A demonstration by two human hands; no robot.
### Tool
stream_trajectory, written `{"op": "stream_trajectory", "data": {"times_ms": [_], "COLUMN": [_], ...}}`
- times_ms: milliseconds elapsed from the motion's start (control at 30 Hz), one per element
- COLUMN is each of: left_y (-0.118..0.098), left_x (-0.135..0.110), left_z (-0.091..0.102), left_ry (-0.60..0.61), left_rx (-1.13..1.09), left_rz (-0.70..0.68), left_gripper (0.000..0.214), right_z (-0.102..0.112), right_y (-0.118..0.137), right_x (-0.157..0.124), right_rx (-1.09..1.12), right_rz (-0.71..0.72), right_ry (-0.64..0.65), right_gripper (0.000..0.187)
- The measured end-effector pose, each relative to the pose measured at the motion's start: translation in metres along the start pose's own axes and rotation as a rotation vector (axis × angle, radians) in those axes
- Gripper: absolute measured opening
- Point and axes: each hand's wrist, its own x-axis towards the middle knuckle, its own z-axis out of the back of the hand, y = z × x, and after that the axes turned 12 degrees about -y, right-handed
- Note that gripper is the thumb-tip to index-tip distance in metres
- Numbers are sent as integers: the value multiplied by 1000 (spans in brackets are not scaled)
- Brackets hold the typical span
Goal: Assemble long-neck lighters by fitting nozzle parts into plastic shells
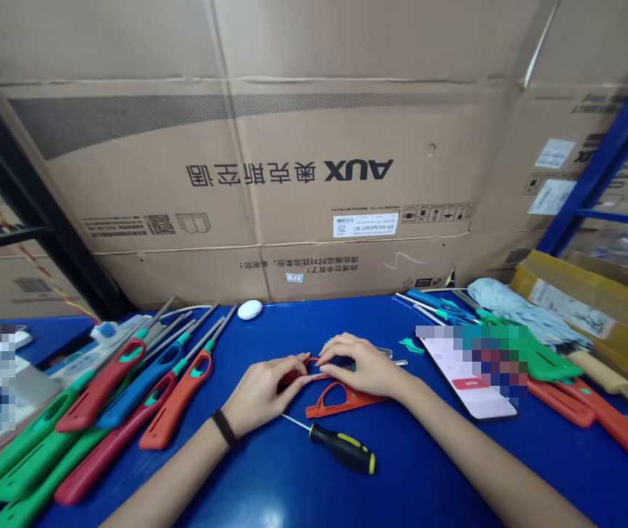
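Observation:
My left hand [262, 392] and my right hand [361, 367] meet at the middle of the blue table [303, 477]. Both have their fingers curled around a small red plastic part [296, 375] held between them. An orange handle shell [341, 400] lies flat on the table just under my right hand. A screwdriver [341, 446] with a black and yellow handle lies in front of my hands, its thin shaft pointing left toward my left hand.
Several long-nosed lighters [127, 396] in red, green, blue and orange lie in a pile at the left. A phone [471, 378], more lighter parts [578, 396] and a folded umbrella [528, 315] lie at the right. Large cardboard boxes [314, 183] wall off the back. A white round object [249, 309] sits by the boxes.

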Motion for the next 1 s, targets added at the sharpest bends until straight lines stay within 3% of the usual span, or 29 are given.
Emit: {"op": "stream_trajectory", "data": {"times_ms": [100, 267, 500, 1000], "left_y": [1, 1, 1, -2], "left_x": [-1, -1, 1, 2], "left_z": [-1, -1, 0, 4], "left_ry": [-7, -15, -6, 34], "left_rx": [-2, -17, -42, -59], "left_rz": [-2, 8, 23, 9], "left_gripper": [16, 15, 15, 20], "right_z": [16, 29, 29, 24], "right_y": [3, -2, -15, -12], "right_x": [-2, -23, -31, -31], "right_rx": [-78, -198, -184, -165], "right_rz": [-9, -51, -110, -87], "right_ry": [-25, 76, 37, 73], "right_gripper": [14, 24, 17, 25]}}
